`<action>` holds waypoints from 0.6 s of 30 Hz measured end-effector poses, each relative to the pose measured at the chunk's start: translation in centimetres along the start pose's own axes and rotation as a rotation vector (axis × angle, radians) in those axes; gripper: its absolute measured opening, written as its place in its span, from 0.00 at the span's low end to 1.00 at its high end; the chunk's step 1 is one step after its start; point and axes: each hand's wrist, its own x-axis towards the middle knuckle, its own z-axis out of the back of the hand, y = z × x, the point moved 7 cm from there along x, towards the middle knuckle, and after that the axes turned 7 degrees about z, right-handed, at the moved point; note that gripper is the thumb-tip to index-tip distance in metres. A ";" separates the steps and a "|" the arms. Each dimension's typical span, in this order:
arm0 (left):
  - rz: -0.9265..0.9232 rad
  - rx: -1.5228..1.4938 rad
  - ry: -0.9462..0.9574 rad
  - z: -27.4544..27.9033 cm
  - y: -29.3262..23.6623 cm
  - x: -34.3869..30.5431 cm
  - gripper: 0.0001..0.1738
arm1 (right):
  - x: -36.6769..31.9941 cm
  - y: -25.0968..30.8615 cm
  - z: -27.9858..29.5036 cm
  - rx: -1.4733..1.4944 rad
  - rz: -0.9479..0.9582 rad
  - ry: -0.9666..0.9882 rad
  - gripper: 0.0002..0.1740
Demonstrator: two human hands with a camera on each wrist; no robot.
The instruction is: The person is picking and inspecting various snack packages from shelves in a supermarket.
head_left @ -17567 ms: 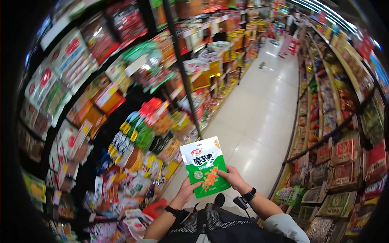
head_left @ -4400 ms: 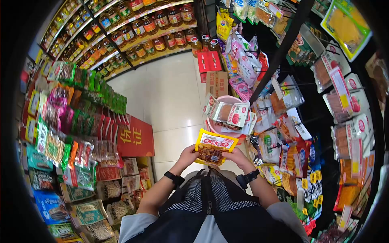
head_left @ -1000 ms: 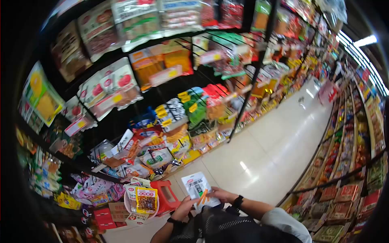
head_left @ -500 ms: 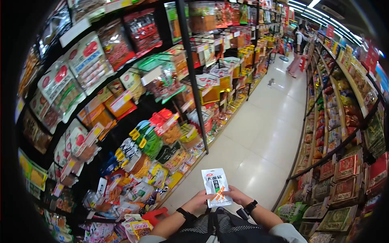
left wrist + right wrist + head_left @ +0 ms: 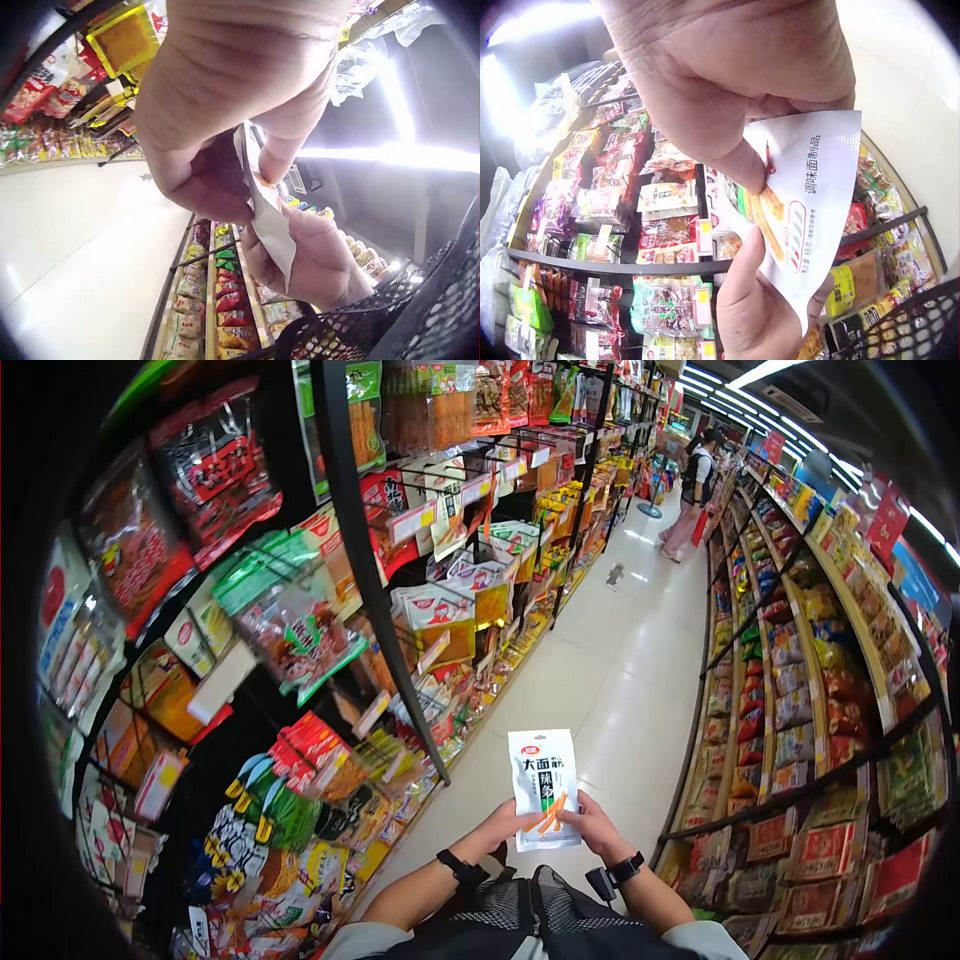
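Note:
Both hands hold a white snack packet (image 5: pixel 543 760), printed with dark characters, a green patch and orange strips, upright in front of the chest. On its left side my left hand (image 5: pixel 500 826) pinches the lower edge, thumb over the front. The right hand (image 5: pixel 594 826) grips the opposite edge the same way. Seen from the left wrist, the white packet (image 5: pixel 271 229) is edge-on between the two hands. From the right wrist, its printed lower front (image 5: pixel 810 202) shows, with the left thumb (image 5: pixel 744 266) against it.
Hanging snack bags, such as a green-topped bag (image 5: pixel 290 610), fill the rack on the left, behind a black post (image 5: pixel 365 560). Shelves of packets (image 5: pixel 790 700) line the right. A pale tiled aisle (image 5: pixel 600 650) runs ahead to a person (image 5: pixel 690 500) in pink trousers.
A green-and-white packet, then a yellow one, was held earlier; the yellow one then lay in a pink basin. The white packet is now held higher and the view has swung along the aisle.

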 end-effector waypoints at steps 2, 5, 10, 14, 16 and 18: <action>-0.041 0.024 -0.030 0.8 -3.7 2.8 0.29 | 3.3 3.6 0.7 -0.043 0.055 0.016 0.26; -0.067 0.014 0.023 0.8 -8.0 6.7 0.28 | 6.3 7.9 2.2 -0.110 0.104 -0.001 0.25; -0.057 0.073 0.094 0.0 -12.3 13.4 0.27 | 10.2 10.5 5.9 -0.109 0.118 -0.065 0.24; -0.004 0.105 0.116 0.1 -14.8 19.7 0.26 | 14.3 12.1 9.9 -0.101 0.117 -0.101 0.24; -0.006 0.124 0.102 0.2 -16.2 23.1 0.26 | 17.1 12.8 12.2 -0.086 0.131 -0.106 0.24; 0.005 0.137 0.085 0.7 -17.6 27.3 0.25 | 20.4 13.9 14.7 -0.092 0.161 -0.092 0.24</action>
